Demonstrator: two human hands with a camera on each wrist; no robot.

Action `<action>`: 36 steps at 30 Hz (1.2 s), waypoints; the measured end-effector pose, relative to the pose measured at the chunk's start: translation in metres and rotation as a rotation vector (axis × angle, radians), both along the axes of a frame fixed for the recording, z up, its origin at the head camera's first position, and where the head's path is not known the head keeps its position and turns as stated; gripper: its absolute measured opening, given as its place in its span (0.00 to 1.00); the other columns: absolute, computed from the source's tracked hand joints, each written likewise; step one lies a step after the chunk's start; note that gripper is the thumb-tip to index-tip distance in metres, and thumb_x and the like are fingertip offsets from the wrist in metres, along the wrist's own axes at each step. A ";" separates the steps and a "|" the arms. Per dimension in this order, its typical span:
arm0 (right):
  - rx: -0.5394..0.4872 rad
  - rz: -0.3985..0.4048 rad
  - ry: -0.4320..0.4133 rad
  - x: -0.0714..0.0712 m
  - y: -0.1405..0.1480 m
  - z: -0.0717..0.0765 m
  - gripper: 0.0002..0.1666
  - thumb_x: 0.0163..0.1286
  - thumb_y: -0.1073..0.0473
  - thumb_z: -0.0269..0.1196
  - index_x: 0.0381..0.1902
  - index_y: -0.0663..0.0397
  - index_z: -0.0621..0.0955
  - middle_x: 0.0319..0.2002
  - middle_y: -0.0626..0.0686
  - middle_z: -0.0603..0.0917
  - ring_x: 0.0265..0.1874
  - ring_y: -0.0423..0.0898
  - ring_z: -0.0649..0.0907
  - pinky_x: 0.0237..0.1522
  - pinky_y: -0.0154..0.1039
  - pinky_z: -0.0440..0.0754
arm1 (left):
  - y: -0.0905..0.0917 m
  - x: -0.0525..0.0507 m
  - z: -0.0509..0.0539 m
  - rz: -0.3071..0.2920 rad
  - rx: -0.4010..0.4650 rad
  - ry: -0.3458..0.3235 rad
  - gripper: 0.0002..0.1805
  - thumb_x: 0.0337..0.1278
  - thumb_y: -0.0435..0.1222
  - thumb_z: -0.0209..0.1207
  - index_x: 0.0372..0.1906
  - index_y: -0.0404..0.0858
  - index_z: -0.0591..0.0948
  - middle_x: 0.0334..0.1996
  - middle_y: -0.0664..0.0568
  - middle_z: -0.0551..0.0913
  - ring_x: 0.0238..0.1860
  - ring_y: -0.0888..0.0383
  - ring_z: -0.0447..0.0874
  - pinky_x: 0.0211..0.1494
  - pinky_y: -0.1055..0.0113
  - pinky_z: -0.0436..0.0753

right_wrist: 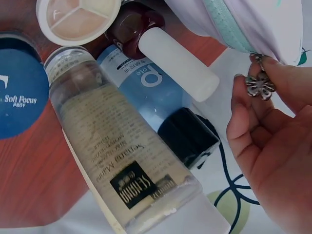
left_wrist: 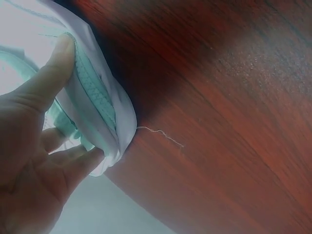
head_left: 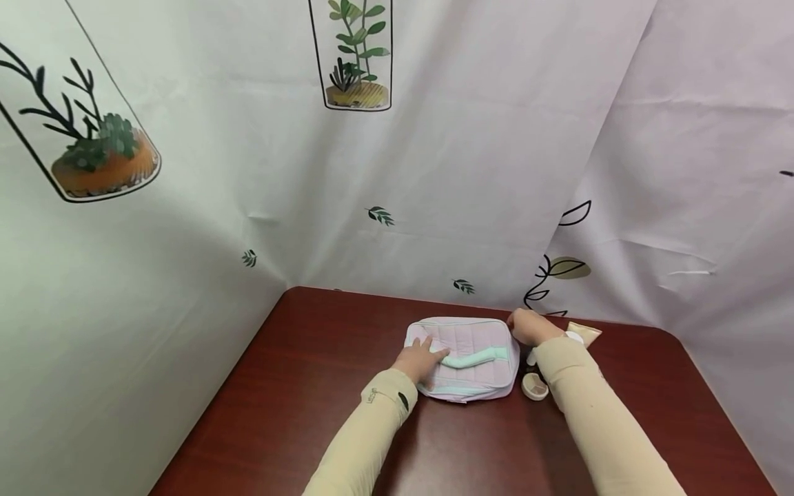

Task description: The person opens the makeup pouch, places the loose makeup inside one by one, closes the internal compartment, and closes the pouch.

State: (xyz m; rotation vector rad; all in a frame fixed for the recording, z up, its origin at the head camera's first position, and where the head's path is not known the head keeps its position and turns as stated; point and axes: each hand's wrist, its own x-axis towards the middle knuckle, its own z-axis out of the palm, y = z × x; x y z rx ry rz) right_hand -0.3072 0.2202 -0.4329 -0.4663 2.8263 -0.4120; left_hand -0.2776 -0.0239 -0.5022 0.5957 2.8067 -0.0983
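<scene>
Left hand [head_left: 420,362]: fingers are spreading over the left part of the pink bag [head_left: 464,339], pressing rather than gripping. Pink bag: lying on the brown table [head_left: 248,406], its long axis running left to right, mint handle [head_left: 476,358] facing up. Zipper pull [right_wrist: 260,87], flower-shaped: sitting at the bag's far right corner. Right hand [head_left: 532,326], the nearer to it: thumb and fingers are pinching the zipper pull, the bag extending leftward and nearer the person. Round palette [head_left: 535,386] and clear bottle [right_wrist: 117,131]: lying right of the bag.
</scene>
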 end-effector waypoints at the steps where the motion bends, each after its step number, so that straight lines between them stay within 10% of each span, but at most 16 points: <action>1: 0.008 0.002 0.004 0.001 0.000 0.001 0.14 0.52 0.74 0.52 0.30 0.63 0.83 0.29 0.57 0.82 0.30 0.49 0.78 0.36 0.45 0.76 | 0.000 0.000 0.000 -0.001 0.001 0.002 0.46 0.35 0.47 0.72 0.67 0.63 0.64 0.69 0.48 0.59 0.67 0.44 0.57 0.54 0.56 0.72; 16: 0.030 -0.053 -0.045 0.010 0.008 -0.005 0.12 0.49 0.74 0.58 0.33 0.64 0.84 0.34 0.60 0.83 0.31 0.50 0.79 0.36 0.47 0.77 | -0.001 0.003 -0.004 0.006 -0.004 0.024 0.44 0.36 0.49 0.71 0.66 0.63 0.65 0.67 0.48 0.60 0.66 0.42 0.58 0.52 0.55 0.74; 36: 0.112 -0.094 0.075 0.019 -0.005 0.002 0.13 0.49 0.72 0.58 0.11 0.54 0.75 0.16 0.50 0.74 0.19 0.46 0.69 0.23 0.43 0.68 | 0.000 0.009 -0.004 0.058 -0.048 0.056 0.41 0.40 0.54 0.66 0.66 0.62 0.65 0.66 0.43 0.63 0.63 0.41 0.63 0.49 0.56 0.75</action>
